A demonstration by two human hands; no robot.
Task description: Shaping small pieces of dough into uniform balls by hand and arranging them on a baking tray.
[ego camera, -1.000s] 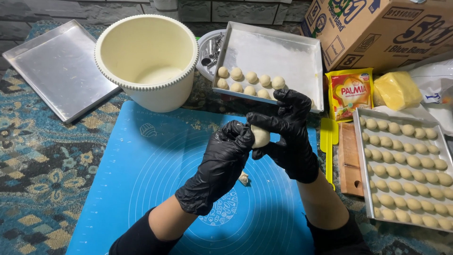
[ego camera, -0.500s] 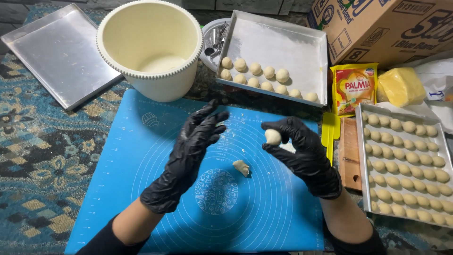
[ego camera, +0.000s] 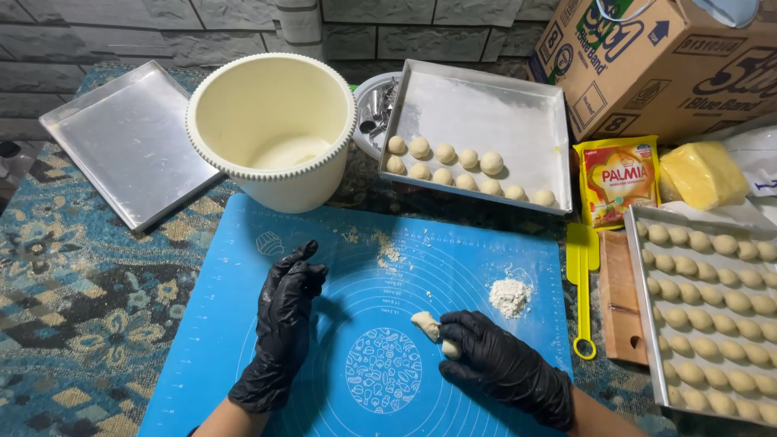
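Now | right hand (ego camera: pixel 506 368) pinching soft dough lump (ego camera: pixel 426 324) | left hand (ego camera: pixel 283 324) released, rubbery blue mat (ego camera: pixel 243 340)

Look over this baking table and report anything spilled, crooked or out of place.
Little stands out. Crumbs and a small heap of flour lie loose on the blue mat. The empty tray at far left sits askew to the mat. The right hand touches a dough piece; the left hand holds nothing.

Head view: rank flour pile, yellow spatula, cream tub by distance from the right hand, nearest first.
From the right hand:
1. Flour pile, just above it on the blue mat.
2. Yellow spatula, off the mat's right edge.
3. Cream tub, far up-left, behind the mat.
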